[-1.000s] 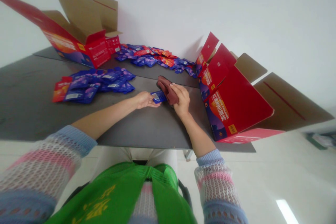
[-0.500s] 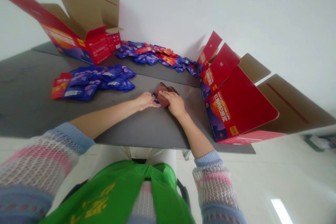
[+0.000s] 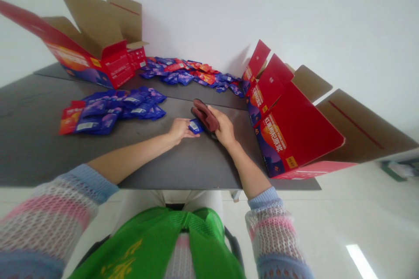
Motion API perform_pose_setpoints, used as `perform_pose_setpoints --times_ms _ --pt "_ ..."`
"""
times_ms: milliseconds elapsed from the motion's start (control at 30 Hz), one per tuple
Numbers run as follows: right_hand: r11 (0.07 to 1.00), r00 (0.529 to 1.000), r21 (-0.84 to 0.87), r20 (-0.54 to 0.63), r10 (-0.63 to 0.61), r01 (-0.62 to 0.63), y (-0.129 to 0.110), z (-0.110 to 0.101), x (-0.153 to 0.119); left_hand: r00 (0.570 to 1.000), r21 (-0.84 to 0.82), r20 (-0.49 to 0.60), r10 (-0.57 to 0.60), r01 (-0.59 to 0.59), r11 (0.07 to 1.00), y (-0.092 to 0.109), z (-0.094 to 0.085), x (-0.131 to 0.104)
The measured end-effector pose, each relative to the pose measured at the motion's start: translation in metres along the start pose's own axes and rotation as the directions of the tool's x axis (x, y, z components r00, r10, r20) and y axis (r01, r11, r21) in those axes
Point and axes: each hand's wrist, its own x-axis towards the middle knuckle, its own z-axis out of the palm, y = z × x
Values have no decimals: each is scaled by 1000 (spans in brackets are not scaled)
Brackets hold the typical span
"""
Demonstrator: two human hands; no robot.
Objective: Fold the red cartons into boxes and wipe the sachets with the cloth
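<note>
My left hand (image 3: 180, 130) is closed with its fingertips on a small blue sachet (image 3: 196, 126) with a white label. Right beside it, my right hand (image 3: 223, 127) grips a reddish-brown, folded, wallet-like thing (image 3: 205, 114). Its folds stand apart at the upper left, and its exact kind is unclear. The sachet's right end meets the brown thing's lower left side; whether it reaches inside I cannot tell. Left of my hands lies a pile of blue sachets (image 3: 139, 103), with red and orange ones (image 3: 71, 117) at its left end.
Along the wall runs a long heap of blue and red sachets (image 3: 183, 70). An open red carton (image 3: 119, 67) stands at the back left. More open red cartons (image 3: 301, 126) line the right side of the grey table (image 3: 183, 165), flaps spread outward.
The brown thing has turned in my right hand, which now grips its right side rather than lying over it. The blue sachet at my left fingertips shows more. The view has shifted slightly.
</note>
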Motion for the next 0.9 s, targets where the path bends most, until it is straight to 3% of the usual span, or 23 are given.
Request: perform_pose_setpoints --times_ms 100,200,333,533,633,733,800,900 --pt "997 982 -27 179 -60 65 -17 11 0 1000 -21 -28 7 -8 1000 1 3 -3" --pt "993 956 -97 291 -34 65 -25 21 2 998 -38 -58 -13 10 999 0 3 -3" --pt "978 964 -207 256 77 -24 -15 21 4 1000 -51 9 -9 10 999 -4 2 0" --pt "942 968 -277 112 226 -188 23 11 2 993 -19 59 -98 99 995 2 -1 2" --pt "971 985 -173 28 171 -164 33 7 1 991 -20 69 -116 118 993 5 -2 1" --pt "995 998 -83 -20 59 -60 28 5 1 989 -25 81 -125 128 992 4 -4 2" --pt "997 1000 -78 10 10 -9 17 8 2 989 -26 93 -115 117 993 3 -5 4" --pt "994 985 -108 170 -8 27 1 14 4 993 -25 82 -86 88 996 1 -6 8"
